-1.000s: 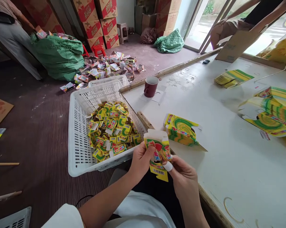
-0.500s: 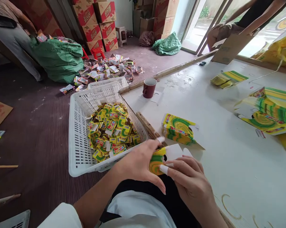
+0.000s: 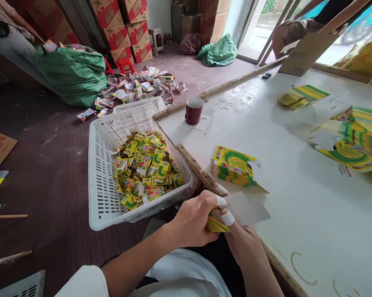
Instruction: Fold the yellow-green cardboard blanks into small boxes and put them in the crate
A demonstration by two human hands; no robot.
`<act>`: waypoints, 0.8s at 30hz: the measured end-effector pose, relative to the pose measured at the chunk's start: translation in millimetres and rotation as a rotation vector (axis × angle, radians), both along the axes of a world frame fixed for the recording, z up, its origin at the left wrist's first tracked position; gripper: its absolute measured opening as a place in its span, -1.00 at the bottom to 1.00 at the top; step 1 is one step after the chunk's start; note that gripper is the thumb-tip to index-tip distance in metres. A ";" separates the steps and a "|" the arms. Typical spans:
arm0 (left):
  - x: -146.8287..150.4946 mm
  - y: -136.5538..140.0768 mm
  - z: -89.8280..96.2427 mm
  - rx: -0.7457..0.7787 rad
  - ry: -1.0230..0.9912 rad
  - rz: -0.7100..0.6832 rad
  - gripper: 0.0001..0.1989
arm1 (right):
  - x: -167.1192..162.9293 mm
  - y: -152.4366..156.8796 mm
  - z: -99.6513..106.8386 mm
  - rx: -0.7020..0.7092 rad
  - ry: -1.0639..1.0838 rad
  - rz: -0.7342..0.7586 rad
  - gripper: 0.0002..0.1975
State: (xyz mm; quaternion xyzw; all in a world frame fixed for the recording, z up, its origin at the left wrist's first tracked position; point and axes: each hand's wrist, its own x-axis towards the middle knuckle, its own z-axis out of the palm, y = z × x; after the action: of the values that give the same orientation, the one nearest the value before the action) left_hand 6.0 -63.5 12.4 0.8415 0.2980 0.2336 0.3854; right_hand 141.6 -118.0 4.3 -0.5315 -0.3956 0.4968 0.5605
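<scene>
Between my two hands is a small yellow-and-green printed carton (image 3: 216, 224), its pale inner flap (image 3: 246, 209) sticking out to the right. My left hand (image 3: 193, 220) is closed round the carton's left side. From the right, my right hand (image 3: 243, 239) grips it, with white-wrapped fingertips at its opening. Just beyond, on the white table (image 3: 309, 222), lies a stack of flat cartons (image 3: 233, 167) in the same print. To the left stands a white plastic basket (image 3: 94, 181) holding many small folded cartons (image 3: 145, 169).
A maroon mug (image 3: 194, 111) stands near the table's wooden edge (image 3: 198, 165). More carton stacks (image 3: 303, 95) lie at the right. A person (image 3: 297, 31) sits at the far side by an open cardboard box (image 3: 309, 51). Green sacks (image 3: 71, 76) and scattered packets (image 3: 139, 88) cover the floor behind.
My left hand, spread beside the carton before, has closed on it. The carton has turned between my hands, its pale flap now pointing right. The view has shifted slightly.
</scene>
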 end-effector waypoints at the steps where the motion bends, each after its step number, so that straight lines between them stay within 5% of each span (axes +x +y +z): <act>1: 0.1 -0.1 -1.0 -0.003 0.003 0.023 -0.42 | 1.5 -0.4 -0.6 0.026 -0.018 0.016 -0.41; 4: 0.2 0.1 -4.5 -0.071 0.044 0.032 -0.45 | 4.0 -6.0 -4.2 0.104 -0.166 0.052 -0.40; 9: 3.2 -0.6 -11.4 -0.076 -0.033 0.039 -0.19 | -0.1 -14.7 -13.1 0.280 -0.624 0.069 -0.44; 14: -3.9 3.8 -1.1 -0.008 0.095 0.193 -0.37 | 7.3 -11.0 -12.6 0.335 -0.677 -0.106 -0.42; 19: -17.4 15.9 14.8 -0.095 0.133 0.219 -0.52 | 16.2 -10.7 -10.3 0.354 -0.782 0.052 -0.36; 24: -17.0 21.9 21.8 -0.104 0.159 0.124 -0.59 | 23.6 -7.9 -13.9 0.313 -0.797 0.095 -0.64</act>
State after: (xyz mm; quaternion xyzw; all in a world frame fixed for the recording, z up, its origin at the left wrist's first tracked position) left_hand -11.0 -41.7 34.2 0.8163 0.3908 0.1735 0.3885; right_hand 165.2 -125.9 -9.6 -0.5716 -0.6758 0.2121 0.4142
